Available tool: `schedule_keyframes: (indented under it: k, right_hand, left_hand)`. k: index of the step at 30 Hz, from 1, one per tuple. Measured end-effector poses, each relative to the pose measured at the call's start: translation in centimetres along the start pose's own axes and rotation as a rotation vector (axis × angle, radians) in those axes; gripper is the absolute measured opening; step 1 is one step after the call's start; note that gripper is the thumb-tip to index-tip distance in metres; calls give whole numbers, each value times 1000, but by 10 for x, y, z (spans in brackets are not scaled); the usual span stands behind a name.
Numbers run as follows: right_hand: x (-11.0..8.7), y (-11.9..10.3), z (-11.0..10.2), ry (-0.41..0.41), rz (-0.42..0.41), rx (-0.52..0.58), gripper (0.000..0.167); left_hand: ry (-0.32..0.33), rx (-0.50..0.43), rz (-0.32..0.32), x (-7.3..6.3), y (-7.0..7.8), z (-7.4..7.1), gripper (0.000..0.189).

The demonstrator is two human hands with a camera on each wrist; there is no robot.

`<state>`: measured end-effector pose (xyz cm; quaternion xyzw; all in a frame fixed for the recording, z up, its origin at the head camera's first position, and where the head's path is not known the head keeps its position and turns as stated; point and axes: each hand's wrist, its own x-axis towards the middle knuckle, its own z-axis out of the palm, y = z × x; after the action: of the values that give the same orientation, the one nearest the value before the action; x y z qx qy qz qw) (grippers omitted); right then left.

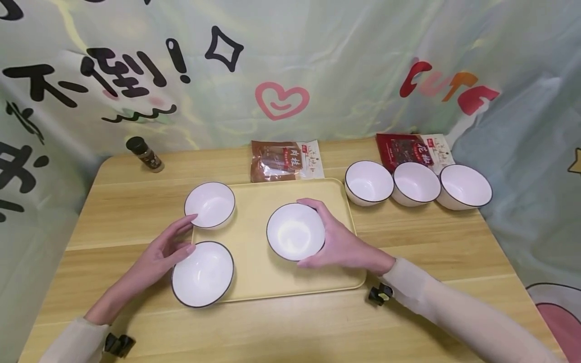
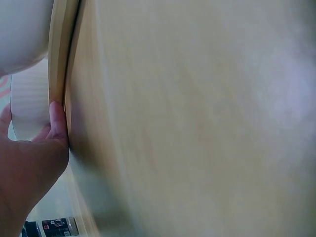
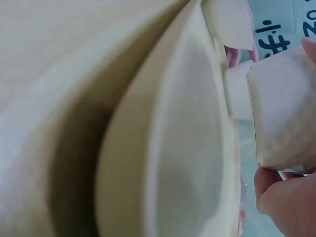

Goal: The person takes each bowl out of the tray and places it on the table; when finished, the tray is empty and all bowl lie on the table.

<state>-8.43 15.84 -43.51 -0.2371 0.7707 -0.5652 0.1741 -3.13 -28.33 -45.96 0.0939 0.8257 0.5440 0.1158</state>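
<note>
In the head view my right hand [image 1: 342,242] grips a white dark-rimmed bowl [image 1: 295,232] by its right side, thumb and fingers spread around it. This bowl is held over the yellow tray [image 1: 254,252]; the right wrist view shows the bowl [image 3: 284,108] raised above the tray surface. My left hand [image 1: 154,257] is at the tray's left edge, between two white bowls. Its index fingertip touches the rim of the farther bowl [image 1: 210,204], and the thumb lies beside the nearer bowl [image 1: 202,275]. Both bowls overlap the tray's left edge.
Three white bowls stand in a row right of the tray, the nearest bowl [image 1: 369,181] beside its corner. Behind lie a brown spice packet [image 1: 274,161] and a red packet [image 1: 401,151]. A small black-capped jar [image 1: 145,155] lies at the back left. A printed curtain [image 1: 336,65] hangs behind.
</note>
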Motion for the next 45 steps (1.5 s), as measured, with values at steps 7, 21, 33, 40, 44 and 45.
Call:
schedule_keyframes:
  k: [7,21,33,40,44,45]
  right_hand:
    - [-1,-7,-13,73,18,-10,127]
    - [-13,-10,-42,221,62,-82,126]
    - [-38,-5,-56,322,85,-102,125]
    - [-54,-2,-66,360,88,-137,126]
    - [-63,0,-71,379,113,-164,127]
    - [-66,1,-72,383,123,-169,127]
  left_hand:
    - [-3,-2,-11,0,1,0,69]
    - [-8,-8,-10,1,0,-1,69]
    - [-14,2,-25,0,1,0,69]
    - [-4,4,-9,0,2,0,68]
    - [-4,5,2,0,2,0,68]
    - [-5,5,4,0,2,0,68]
